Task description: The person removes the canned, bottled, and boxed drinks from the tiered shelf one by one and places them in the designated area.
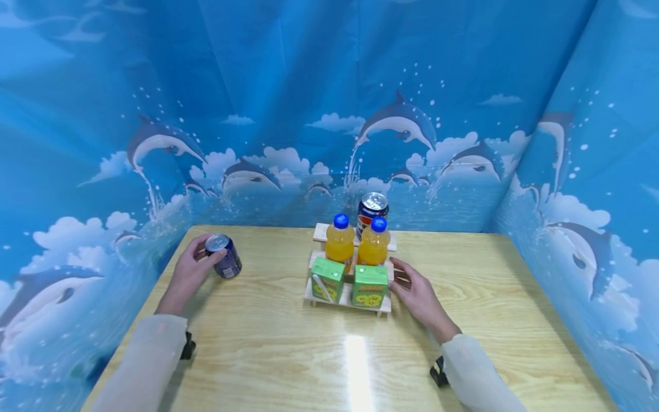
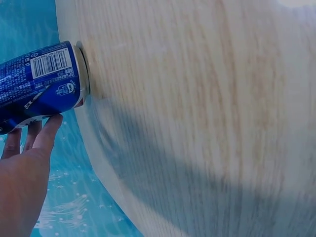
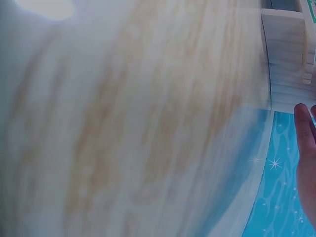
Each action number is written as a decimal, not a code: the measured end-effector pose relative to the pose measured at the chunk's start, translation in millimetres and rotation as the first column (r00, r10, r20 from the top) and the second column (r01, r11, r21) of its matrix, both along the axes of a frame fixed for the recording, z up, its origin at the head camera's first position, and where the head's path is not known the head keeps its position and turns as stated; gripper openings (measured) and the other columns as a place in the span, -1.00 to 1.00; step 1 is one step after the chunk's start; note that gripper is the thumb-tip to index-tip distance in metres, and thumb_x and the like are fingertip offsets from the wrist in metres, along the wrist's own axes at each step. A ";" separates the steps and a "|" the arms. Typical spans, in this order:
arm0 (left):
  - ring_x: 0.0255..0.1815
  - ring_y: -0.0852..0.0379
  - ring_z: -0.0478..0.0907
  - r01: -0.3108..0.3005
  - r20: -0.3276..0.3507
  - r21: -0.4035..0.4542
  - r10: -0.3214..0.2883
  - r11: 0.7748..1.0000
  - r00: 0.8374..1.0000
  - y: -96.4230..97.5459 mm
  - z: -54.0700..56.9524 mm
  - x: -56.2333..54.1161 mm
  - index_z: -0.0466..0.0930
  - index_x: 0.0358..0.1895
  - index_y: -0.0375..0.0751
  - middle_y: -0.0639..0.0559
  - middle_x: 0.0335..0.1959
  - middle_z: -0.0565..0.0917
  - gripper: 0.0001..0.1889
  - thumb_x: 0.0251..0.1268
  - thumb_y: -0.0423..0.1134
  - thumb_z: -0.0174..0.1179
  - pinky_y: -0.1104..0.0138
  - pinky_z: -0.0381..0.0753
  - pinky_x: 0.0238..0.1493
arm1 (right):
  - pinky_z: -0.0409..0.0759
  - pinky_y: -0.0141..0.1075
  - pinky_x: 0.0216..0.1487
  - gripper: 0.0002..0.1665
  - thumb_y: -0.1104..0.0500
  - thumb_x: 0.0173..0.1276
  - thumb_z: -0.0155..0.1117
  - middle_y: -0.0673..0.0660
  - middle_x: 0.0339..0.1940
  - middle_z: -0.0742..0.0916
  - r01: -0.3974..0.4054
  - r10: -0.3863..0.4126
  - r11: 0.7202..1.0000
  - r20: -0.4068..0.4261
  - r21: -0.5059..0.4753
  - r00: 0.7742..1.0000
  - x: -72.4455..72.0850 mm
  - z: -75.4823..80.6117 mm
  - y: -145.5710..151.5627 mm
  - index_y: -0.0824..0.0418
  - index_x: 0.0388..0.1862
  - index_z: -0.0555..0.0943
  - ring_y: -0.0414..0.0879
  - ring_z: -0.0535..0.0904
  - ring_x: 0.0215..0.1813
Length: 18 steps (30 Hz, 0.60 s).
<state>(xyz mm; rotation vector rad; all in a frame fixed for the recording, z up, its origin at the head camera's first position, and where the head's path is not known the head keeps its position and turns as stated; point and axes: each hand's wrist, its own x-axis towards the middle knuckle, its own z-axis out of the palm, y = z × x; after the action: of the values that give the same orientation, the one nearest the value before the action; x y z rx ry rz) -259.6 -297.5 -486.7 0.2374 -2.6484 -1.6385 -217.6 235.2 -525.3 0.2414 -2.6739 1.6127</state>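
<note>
On the left part of the table, my left hand (image 1: pixel 191 269) grips a dark blue drink can (image 1: pixel 228 264), with fingers and thumb around its upper part. The can stands nearly upright; its barcode faces the camera in the left wrist view, its base close to the wood. My right hand (image 1: pixel 419 292) is at the right side of a small tiered wooden rack (image 1: pixel 315 261), fingers fairly straight and fingertips at its side panel. On the rack stand two green juice boxes (image 1: pixel 369 286) in front, two orange juice bottles (image 1: pixel 340 247) with blue caps behind, and another dark blue can (image 1: pixel 373 213) on the top tier at right.
The light wooden table (image 1: pixel 268 355) carries the rack near its far edge. Blue dolphin-print curtains (image 1: pixel 288 103) rise behind the table and along both sides.
</note>
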 end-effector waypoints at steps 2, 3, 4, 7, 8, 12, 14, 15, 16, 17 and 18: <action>0.72 -0.41 0.18 0.009 0.004 0.001 -0.009 1.000 1.000 -0.2 0.2 0.5 0.04 0.79 -0.14 -0.34 0.73 0.22 -0.02 0.55 0.21 0.33 -0.29 0.30 0.67 | 0.58 0.07 0.53 -0.23 0.28 0.59 0.36 0.39 0.64 0.49 0.003 -0.003 1.000 0.006 -0.002 1.000 0.0 0.1 0.1 0.32 0.69 0.33 0.36 0.57 0.52; 0.73 -0.41 0.17 0.016 0.006 0.002 -0.016 1.000 1.000 0.1 0.5 0.8 0.02 0.79 -0.14 -0.35 0.74 0.21 -0.01 0.55 0.21 0.32 -0.29 0.29 0.67 | 0.58 0.07 0.54 -0.23 0.29 0.60 0.36 0.39 0.64 0.49 0.001 -0.001 1.000 0.007 -0.001 1.000 0.1 0.3 0.4 0.32 0.69 0.33 0.36 0.56 0.52; 0.73 -0.41 0.16 0.022 0.008 0.002 -0.022 1.000 1.000 -0.1 0.8 1.3 0.01 0.80 -0.14 -0.35 0.74 0.20 -0.01 0.56 0.21 0.32 -0.30 0.28 0.67 | 0.58 0.07 0.54 -0.23 0.29 0.59 0.36 0.39 0.64 0.49 0.002 -0.002 1.000 0.010 -0.002 1.000 0.1 0.3 0.1 0.32 0.69 0.33 0.36 0.56 0.52; 0.74 -0.42 0.14 0.034 0.016 0.004 -0.034 0.999 0.999 -0.2 0.9 2.4 -0.03 0.80 -0.13 -0.36 0.75 0.17 0.01 0.56 0.21 0.31 -0.32 0.26 0.67 | 0.58 0.05 0.54 -0.21 0.28 0.60 0.36 0.38 0.64 0.49 0.001 -0.001 1.000 0.019 0.000 1.000 0.7 0.7 -0.2 0.31 0.70 0.31 0.34 0.56 0.53; 0.74 -0.41 0.14 0.038 0.017 0.006 -0.038 0.999 0.999 0.1 0.5 2.4 -0.03 0.80 -0.12 -0.36 0.75 0.17 0.01 0.56 0.22 0.31 -0.32 0.25 0.68 | 0.57 0.04 0.54 -0.21 0.27 0.60 0.36 0.38 0.64 0.49 -0.001 0.000 1.000 0.021 0.005 1.000 1.0 0.6 0.0 0.30 0.71 0.30 0.34 0.56 0.53; 0.74 -0.41 0.12 0.038 0.020 0.001 -0.038 0.999 0.999 1.1 0.0 2.1 -0.06 0.81 -0.09 -0.37 0.75 0.17 0.01 0.57 0.20 0.31 -0.34 0.24 0.67 | 0.56 0.05 0.54 -0.19 0.24 0.60 0.37 0.36 0.66 0.47 -0.002 0.002 1.000 0.021 0.009 1.000 1.7 0.3 0.8 0.28 0.72 0.29 0.34 0.55 0.54; 0.74 -0.40 0.12 0.037 0.007 0.003 -0.037 0.999 0.999 1.1 0.3 1.0 -0.10 0.82 -0.08 -0.38 0.74 0.17 0.02 0.58 0.18 0.31 -0.33 0.23 0.69 | 0.57 0.05 0.54 -0.19 0.24 0.60 0.37 0.36 0.67 0.46 -0.005 0.004 1.000 0.019 0.011 1.000 1.6 -0.1 0.8 0.28 0.72 0.29 0.34 0.55 0.54; 0.74 -0.40 0.12 0.039 -0.004 0.006 -0.039 0.999 0.999 0.9 0.7 0.4 -0.11 0.82 -0.08 -0.38 0.73 0.17 0.01 0.59 0.16 0.30 -0.32 0.22 0.70 | 0.57 0.04 0.53 -0.19 0.24 0.59 0.37 0.36 0.67 0.46 -0.004 0.004 1.000 0.020 0.006 1.000 1.5 -0.2 0.5 0.28 0.72 0.30 0.34 0.55 0.54; 0.74 -0.40 0.12 0.039 -0.016 0.011 -0.038 0.999 0.999 0.6 1.2 -0.2 -0.12 0.82 -0.08 -0.38 0.73 0.18 0.01 0.59 0.15 0.30 -0.31 0.20 0.71 | 0.57 0.04 0.53 -0.19 0.25 0.59 0.37 0.36 0.67 0.46 -0.005 0.005 1.000 0.019 0.004 1.000 1.1 -0.3 0.2 0.29 0.71 0.30 0.34 0.55 0.54; 0.75 -0.39 0.11 0.040 -0.027 0.017 -0.039 0.999 0.999 0.6 2.5 -0.6 -0.13 0.83 -0.07 -0.37 0.74 0.17 0.01 0.59 0.15 0.30 -0.30 0.18 0.72 | 0.57 0.02 0.53 -0.19 0.25 0.59 0.37 0.35 0.67 0.46 -0.005 0.005 1.000 0.023 0.001 1.000 1.0 -0.3 0.0 0.28 0.71 0.30 0.33 0.55 0.54; 0.75 -0.39 0.09 0.043 -0.040 0.017 -0.042 0.999 0.998 0.4 4.2 -1.2 -0.13 0.83 -0.07 -0.36 0.74 0.16 0.01 0.59 0.15 0.30 -0.30 0.15 0.73 | 0.57 0.02 0.53 -0.19 0.25 0.59 0.37 0.35 0.67 0.46 -0.004 0.005 1.000 0.023 -0.002 1.000 0.7 -0.3 -0.2 0.29 0.71 0.30 0.33 0.55 0.54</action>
<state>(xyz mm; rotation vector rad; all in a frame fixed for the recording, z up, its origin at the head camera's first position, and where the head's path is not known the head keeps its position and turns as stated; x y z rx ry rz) -260.8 -297.1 -482.5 0.1487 -2.6289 -1.6620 -217.0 235.0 -525.6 0.2301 -2.6906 1.6296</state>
